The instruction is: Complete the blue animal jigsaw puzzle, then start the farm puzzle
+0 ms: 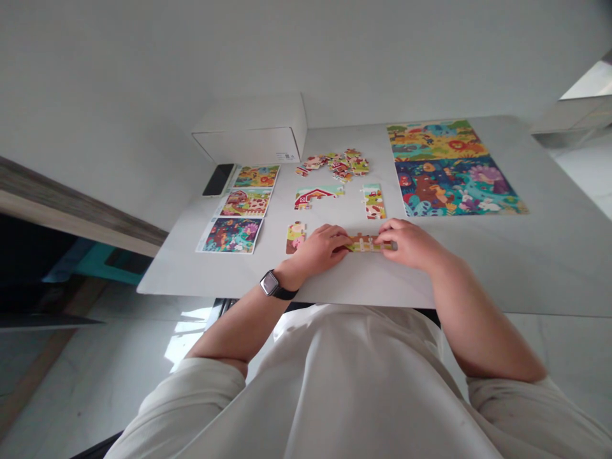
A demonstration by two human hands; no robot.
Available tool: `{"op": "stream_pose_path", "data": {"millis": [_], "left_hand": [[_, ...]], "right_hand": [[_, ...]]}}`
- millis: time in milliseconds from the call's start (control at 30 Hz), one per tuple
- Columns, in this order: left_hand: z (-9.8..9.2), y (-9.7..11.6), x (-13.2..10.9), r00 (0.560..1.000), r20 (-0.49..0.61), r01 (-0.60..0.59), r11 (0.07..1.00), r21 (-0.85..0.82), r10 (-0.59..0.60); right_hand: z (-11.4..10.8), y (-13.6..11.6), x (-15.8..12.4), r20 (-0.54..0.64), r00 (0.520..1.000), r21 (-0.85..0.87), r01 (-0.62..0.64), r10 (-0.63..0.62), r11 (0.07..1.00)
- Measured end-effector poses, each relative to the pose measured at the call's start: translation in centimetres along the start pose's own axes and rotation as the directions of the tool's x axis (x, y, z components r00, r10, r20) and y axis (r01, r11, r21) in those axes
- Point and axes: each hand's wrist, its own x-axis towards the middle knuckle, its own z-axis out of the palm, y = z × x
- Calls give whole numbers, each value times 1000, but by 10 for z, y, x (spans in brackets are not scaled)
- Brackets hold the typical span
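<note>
Fingers [340, 241] of both hands clench a narrow strip of joined jigsaw pieces [368, 243], which lies low on the white surface [478, 274], close to its near edge. The left hand [321, 248] grips the strip's left end, and the right hand [408, 244] grips its right end, so the strip sits between them, touching both. A smartwatch [270, 284] with a dark strap circles the left wrist.

Just beyond the left hand lies a small puzzle section [295, 237] showing a pink pig. Farther ahead are a barn section [315, 196] with a red roof and an upright cow section [373, 201], well apart from each other. Beyond them, loose puzzle pieces [335, 163] sit in a scattered heap.

A large assembled jungle puzzle [452, 169] fills the far right of the surface. Three picture cards [245, 203] run in a column along the left side, beside a black phone [218, 180]. A white cardboard box [251, 129] stands at the far edge, behind the heap. The person wears a pale long-sleeved top [335, 382].
</note>
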Motion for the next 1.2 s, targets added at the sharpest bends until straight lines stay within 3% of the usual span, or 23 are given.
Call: {"op": "stream_pose_path", "data": {"millis": [267,433,1200], "left_hand": [[3,6,1,1000,-3,24,999,47,-24],[9,9,7,999,-1,-35,999,34,35],[13,3,9,997,-20,-68,997,-28,68]], "right_hand": [[-2,-2,1,1,1000,2,1,-1,1000],[-3,-1,0,7,1000,38,16,-16,999],[-3,4,0,-13,997,45,77,-77,996]]}}
